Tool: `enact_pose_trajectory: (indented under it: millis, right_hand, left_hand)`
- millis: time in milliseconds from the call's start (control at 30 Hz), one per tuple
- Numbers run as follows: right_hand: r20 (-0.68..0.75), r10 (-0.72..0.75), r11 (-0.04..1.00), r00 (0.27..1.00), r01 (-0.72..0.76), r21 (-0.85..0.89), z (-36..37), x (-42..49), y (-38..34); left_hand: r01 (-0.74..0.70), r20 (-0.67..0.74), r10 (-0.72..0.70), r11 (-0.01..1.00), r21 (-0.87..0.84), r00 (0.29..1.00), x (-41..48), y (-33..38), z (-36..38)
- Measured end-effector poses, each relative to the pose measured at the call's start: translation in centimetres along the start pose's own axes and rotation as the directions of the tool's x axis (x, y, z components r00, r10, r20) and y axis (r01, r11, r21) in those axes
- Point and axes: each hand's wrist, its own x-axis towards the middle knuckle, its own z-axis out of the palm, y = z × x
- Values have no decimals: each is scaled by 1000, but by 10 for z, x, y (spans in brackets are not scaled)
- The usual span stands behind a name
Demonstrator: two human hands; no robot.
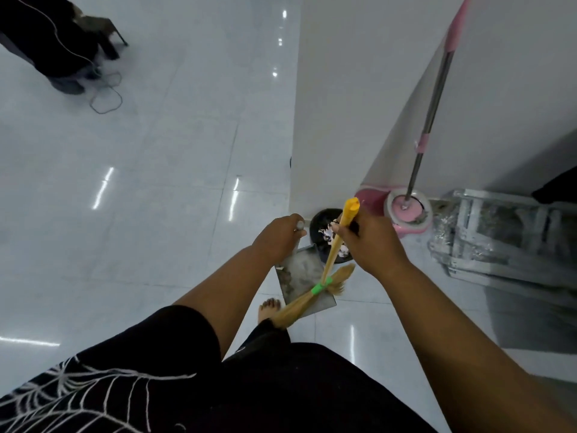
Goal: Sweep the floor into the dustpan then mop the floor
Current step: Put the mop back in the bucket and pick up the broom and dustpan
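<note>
Here, a person stands barefoot on a glossy white tiled floor (156,182), both hands at work above a waste bin. The left hand (279,237) is curled round the grey tip of a dustpan's upright handle. The right hand (370,245) grips the yellow stick of a broom (335,245) just below its top end. The metal dustpan (296,276) hangs tilted under the left hand, its face streaked with grey dust and its upper edge beside a black bin (324,218) that holds white paper scraps; whether pan and bin touch cannot be told. The broom's straw head, bound with a green tie (319,288), lies across the pan's lower right corner. Its bristles trail toward the person's bare foot (269,308) and black trouser leg. The bin stands at the floor's edge, at the corner of a white wall (343,89). Just right of it along the same edge sits a pink mop bucket (371,195) with the mop (435,95) standing in its round basket, the steel-and-pink shaft rising along the wall. Further right along the wall, a metal frame (499,239) wrapped in clear plastic lies on the tiles. Well apart, toward the floor's far left, a second person (46,42) in dark clothes stands by a thin cable (106,98) looped on the floor.
</note>
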Motion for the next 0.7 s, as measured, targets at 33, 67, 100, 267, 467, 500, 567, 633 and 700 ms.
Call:
enact_pose_trajectory:
  millis: [33,67,100,267,467,500,567,633,700]
  right_hand:
    - [9,24,1000,1000,-24,-5,1,11,-2]
    - [18,50,999,999,-50,-11,1,23,-3]
    - [25,77,997,997,-77,-10,2,34,-2]
    - [28,172,985,985,-172,1,14,76,-3]
    - [67,229,972,971,-231,33,35,105,6]
    - [62,225,973,972,-227,26,40,110,10]
    - [65,210,977,976,-212,19,50,119,19]
    - [87,194,979,977,-198,44,59,132,27]
    - [100,199,977,975,-206,63,68,147,37]
  left_hand:
    - [-14,17,14,1000,9,1000,13,-3,-5]
    - [-29,33,28,999,19,999,26,-6,-9]
    - [-41,45,41,999,18,998,38,-10,-14]
    - [-54,69,55,998,-10,996,92,-28,-28]
    - [-28,148,31,999,-22,989,135,-42,-24]
    - [-21,158,23,1000,-17,987,142,-45,-23]
    - [-3,161,3,1000,-3,987,156,-53,-19]
    - [19,157,-19,1000,-1,987,168,-60,-16]
    - [33,167,-33,999,2,985,179,-64,-10]
